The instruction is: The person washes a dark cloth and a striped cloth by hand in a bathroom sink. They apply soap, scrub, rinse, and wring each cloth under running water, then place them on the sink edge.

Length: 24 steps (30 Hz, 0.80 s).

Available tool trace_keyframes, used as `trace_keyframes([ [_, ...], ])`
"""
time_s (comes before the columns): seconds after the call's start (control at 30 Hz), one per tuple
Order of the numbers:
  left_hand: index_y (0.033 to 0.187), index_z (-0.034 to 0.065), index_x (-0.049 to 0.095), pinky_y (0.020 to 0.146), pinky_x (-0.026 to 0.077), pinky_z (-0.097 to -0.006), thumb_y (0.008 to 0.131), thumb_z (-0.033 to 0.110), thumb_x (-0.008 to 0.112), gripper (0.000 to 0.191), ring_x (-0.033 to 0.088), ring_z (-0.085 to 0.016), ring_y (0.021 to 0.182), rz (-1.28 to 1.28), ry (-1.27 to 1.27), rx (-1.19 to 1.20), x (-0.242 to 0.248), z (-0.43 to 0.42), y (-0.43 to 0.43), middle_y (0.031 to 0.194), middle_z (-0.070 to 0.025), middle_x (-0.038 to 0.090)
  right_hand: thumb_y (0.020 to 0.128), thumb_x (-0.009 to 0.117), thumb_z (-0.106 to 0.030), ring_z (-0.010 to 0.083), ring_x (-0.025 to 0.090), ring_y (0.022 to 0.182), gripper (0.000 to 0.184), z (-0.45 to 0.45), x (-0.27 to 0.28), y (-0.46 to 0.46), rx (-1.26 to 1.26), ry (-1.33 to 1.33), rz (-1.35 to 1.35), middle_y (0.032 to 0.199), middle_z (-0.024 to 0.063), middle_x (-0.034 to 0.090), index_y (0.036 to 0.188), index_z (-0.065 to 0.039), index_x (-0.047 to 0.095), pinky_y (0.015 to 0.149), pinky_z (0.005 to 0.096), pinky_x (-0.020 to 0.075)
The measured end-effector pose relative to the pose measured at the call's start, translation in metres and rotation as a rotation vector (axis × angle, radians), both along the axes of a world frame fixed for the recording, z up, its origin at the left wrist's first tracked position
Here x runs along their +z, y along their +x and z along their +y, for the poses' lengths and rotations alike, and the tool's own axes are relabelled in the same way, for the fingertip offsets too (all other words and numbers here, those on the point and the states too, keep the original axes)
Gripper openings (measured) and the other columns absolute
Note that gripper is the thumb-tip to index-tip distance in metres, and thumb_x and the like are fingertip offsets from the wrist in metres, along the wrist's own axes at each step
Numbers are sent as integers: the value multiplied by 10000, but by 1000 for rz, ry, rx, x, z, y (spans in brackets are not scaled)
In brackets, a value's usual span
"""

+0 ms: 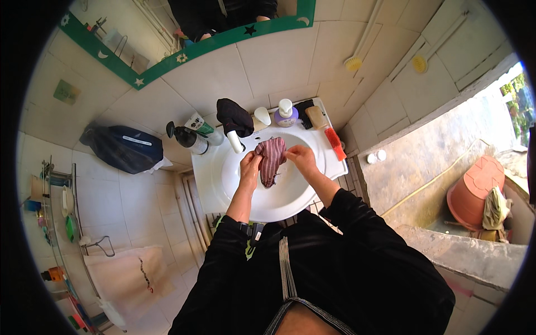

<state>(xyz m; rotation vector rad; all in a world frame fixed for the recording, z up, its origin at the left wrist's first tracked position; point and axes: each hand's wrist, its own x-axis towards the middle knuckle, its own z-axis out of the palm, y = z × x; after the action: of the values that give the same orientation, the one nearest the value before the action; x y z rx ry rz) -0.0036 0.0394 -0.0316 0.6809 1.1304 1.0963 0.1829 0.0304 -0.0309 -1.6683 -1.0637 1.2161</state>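
A striped pink and dark cloth item point(272, 161), crumpled and wet-looking, hangs between my two hands over the white washbasin point(234, 180). My left hand point(250, 167) grips its upper left edge, and my right hand point(300, 157) pinches its upper right edge. Just behind my left hand is the white tap spout point(235, 142), with a dark cloth point(234, 118) draped over the tap. Small dark bits show near the lower end of the striped cloth. My fingertips are partly hidden by its folds.
Along the basin's back rim stand a black pump bottle point(190, 139), a green-white tube point(200, 125), a purple pump bottle point(286, 114), a bar of soap point(317, 117) and a red brush point(335, 144). A green-framed mirror point(226, 46) hangs above. Left is a metal rack point(74, 197).
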Motion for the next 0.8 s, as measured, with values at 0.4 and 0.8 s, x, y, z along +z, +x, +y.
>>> trace_keyframes([
  [0.4, 940, 22, 595, 736, 479, -270, 834, 111, 576, 140, 586, -119, 760, 52, 2, -88, -2, 7, -5, 869, -29, 619, 678, 784, -117, 116, 548, 680, 245, 18, -3, 8, 280, -101, 273, 743, 34, 632, 829, 28, 656, 674, 278, 452],
  [0.8, 1003, 16, 607, 721, 450, -277, 802, 257, 677, 322, 564, -115, 778, 268, 98, -209, 5, 3, 12, 890, -26, 627, 747, 680, -61, 103, 563, 661, 142, 27, 10, 5, 39, 20, 479, 770, 18, 627, 863, -5, 620, 610, 251, 452],
])
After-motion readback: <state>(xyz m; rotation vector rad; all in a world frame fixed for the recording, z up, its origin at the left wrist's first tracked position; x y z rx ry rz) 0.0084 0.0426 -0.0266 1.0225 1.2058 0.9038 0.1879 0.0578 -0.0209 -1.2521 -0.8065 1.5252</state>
